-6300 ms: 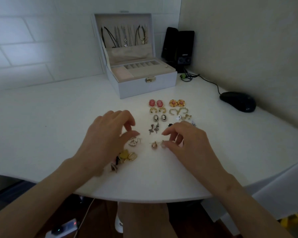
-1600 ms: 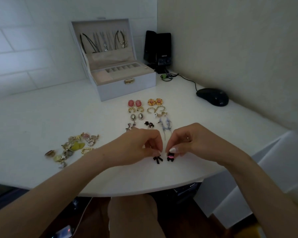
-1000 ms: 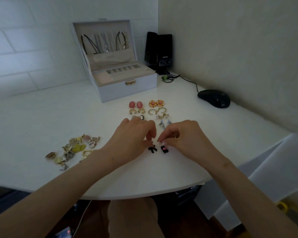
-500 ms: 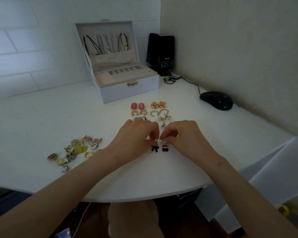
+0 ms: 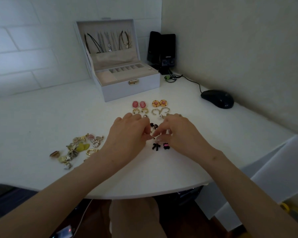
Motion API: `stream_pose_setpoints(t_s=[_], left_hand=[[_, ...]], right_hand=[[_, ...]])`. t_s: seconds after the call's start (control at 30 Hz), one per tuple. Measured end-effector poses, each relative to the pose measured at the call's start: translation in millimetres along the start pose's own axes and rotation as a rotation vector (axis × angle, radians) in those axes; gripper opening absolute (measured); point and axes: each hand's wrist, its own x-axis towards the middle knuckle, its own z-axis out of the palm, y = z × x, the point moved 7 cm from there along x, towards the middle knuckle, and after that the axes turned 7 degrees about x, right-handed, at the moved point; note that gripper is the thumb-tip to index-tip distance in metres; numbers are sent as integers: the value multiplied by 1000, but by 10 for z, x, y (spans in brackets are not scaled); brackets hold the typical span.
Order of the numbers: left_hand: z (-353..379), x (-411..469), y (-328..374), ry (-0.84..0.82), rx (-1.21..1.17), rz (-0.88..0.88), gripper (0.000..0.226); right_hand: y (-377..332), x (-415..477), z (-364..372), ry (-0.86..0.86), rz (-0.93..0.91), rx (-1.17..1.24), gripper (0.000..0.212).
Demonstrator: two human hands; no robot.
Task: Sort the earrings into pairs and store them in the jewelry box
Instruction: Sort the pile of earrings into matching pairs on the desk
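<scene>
Two black bow earrings [image 5: 156, 146] [image 5: 166, 146] lie side by side on the white table [image 5: 41, 121], free of my fingers. My left hand [image 5: 127, 136] and my right hand [image 5: 179, 133] hover just behind them, fingertips pinched together and almost touching each other; I see nothing held. Sorted pairs lie in rows beyond: pink ovals [image 5: 138, 104], gold-and-pink rounds [image 5: 159, 103], gold hoops [image 5: 140, 110]; others are partly hidden by my hands. A pile of unsorted earrings [image 5: 79, 148] lies to the left. The open jewelry box [image 5: 131, 88] stands at the back.
A black mouse [image 5: 217, 98] sits at the right with its cable running to black speakers [image 5: 162, 50] in the corner. Walls close the back and the right side. The table's curved front edge [image 5: 144, 194] is near my body.
Both hands set the two black bow earrings down side by side, then drew their fingertips off them and slightly away from me. The earrings stay on the table.
</scene>
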Motion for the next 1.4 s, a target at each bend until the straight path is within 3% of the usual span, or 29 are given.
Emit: stream_pose_setpoints(t_s=[0.23, 0.3, 0.43, 0.57, 0.7, 0.83, 1.1, 1.4], left_hand=[[-70, -51, -47, 31, -76, 6, 10], [-47, -37, -80, -20, -299, -24, 12], [59, -58, -61, -306, -966, -173, 22], [-4, -38, -49, -265, -1134, -192, 19], [-20, -29, -59, -229, -1102, -194, 18], [1, -54, -27, -228, -819, -121, 16], [147, -151, 219, -347, -611, 16, 4], [212, -15, 149, -199, -293, 45, 11]], right_hand=[[24, 77, 17, 10, 20, 25, 4], [17, 66, -64, 69, 2, 178, 4], [-35, -19, -229, 194, -90, 550, 19], [-17, -78, -298, 277, -131, 704, 25], [-2, -108, -324, 257, -112, 710, 20], [87, -157, -324, 268, -53, 723, 13], [270, -220, -263, 293, 33, 648, 14], [318, -239, -238, 289, 66, 607, 7]])
